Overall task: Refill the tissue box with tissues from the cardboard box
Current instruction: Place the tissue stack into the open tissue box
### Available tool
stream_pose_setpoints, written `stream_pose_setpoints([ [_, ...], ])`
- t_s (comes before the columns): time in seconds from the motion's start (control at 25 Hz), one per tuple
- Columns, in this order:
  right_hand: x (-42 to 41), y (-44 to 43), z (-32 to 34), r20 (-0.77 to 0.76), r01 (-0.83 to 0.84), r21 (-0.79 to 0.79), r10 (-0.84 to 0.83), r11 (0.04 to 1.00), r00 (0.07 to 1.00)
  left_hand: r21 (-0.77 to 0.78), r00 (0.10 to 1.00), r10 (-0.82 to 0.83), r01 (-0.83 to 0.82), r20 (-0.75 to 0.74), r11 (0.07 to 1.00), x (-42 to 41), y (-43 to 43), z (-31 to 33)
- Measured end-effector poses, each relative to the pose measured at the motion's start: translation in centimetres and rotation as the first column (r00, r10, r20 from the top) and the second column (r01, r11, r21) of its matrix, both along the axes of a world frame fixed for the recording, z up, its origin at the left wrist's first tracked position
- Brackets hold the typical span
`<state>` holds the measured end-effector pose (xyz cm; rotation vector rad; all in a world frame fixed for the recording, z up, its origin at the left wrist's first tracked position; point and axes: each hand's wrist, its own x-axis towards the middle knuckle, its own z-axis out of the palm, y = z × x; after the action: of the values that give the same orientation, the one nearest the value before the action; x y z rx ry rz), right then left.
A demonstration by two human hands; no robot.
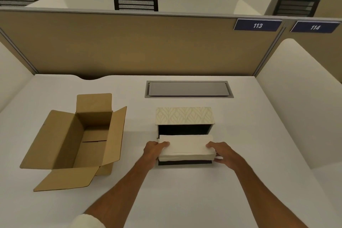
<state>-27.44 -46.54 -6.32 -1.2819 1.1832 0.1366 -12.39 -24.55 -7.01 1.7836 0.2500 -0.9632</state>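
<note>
A stack of white tissues (186, 147) rests over the open tissue box (185, 129), which has a dark inside and a raised lid with a cream leaf pattern (185, 115). My left hand (154, 151) grips the stack's left end and my right hand (224, 154) grips its right end. The stack covers the near half of the box opening; the far half shows dark. The brown cardboard box (74, 140) stands to the left with its flaps open, and I see no tissues inside it.
A grey cable hatch (188, 89) is set into the white desk (185, 190) behind the tissue box. A tan partition (138, 42) closes the back, with white side panels left and right. Black chairs stand beyond it.
</note>
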Motion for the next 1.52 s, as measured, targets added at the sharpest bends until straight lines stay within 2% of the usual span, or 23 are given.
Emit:
stream_pose_setpoints([
  [0.16, 0.0, -0.3, -0.1, -0.028, -0.024, -0.022, 0.024, 0.999, 0.999, 0.105, 0.983, -0.131, 0.118, 0.129, 0.987, -0.6, 0.0, 0.6],
  [0.28, -0.1, -0.4, 0.0, -0.021, -0.058, -0.027, 0.057, 0.998, 0.998, 0.085, 0.961, -0.213, 0.201, 0.174, 0.976, -0.8, 0.2, 0.9],
  [0.4, -0.3, -0.6, 0.2, -0.034, -0.234, -0.102, 0.232, 0.967, 0.972, 0.066, 0.930, -0.284, 0.276, 0.234, 0.959, -0.8, 0.8, 1.2],
  [0.52, -0.3, -0.9, 0.4, -0.074, -0.383, -0.141, 0.376, 0.913, 0.924, 0.189, 0.897, -0.378, 0.340, 0.229, 0.921, -0.5, 0.8, 0.8],
  [0.6, -0.2, -0.8, 0.3, -0.068, -0.357, -0.128, 0.351, 0.925, 0.934, 0.242, 0.936, -0.305, 0.259, 0.176, 0.935, -0.4, 0.4, 0.9],
  [0.76, -0.1, -0.5, 0.1, -0.075, -0.290, -0.137, 0.282, 0.947, 0.956, 0.198, 0.990, -0.105, 0.085, 0.091, 0.976, -0.1, -0.7, 1.4],
  [0.96, 0.0, -0.4, 0.2, -0.056, -0.204, -0.109, 0.199, 0.973, 0.978, 0.034, 0.997, 0.065, -0.064, -0.045, 0.997, 0.4, -0.1, 1.2],
  [1.12, -0.2, -0.6, 0.2, -0.050, -0.155, -0.100, 0.150, 0.983, 0.987, -0.029, 0.989, 0.101, -0.105, -0.104, 0.994, 0.5, 0.3, 1.2],
  [1.52, -0.1, 0.1, 0.8, -0.017, -0.101, -0.085, 0.100, 0.991, 0.995, -0.063, 0.989, 0.106, -0.114, -0.107, 0.992, 0.1, 0.6, 1.5],
])
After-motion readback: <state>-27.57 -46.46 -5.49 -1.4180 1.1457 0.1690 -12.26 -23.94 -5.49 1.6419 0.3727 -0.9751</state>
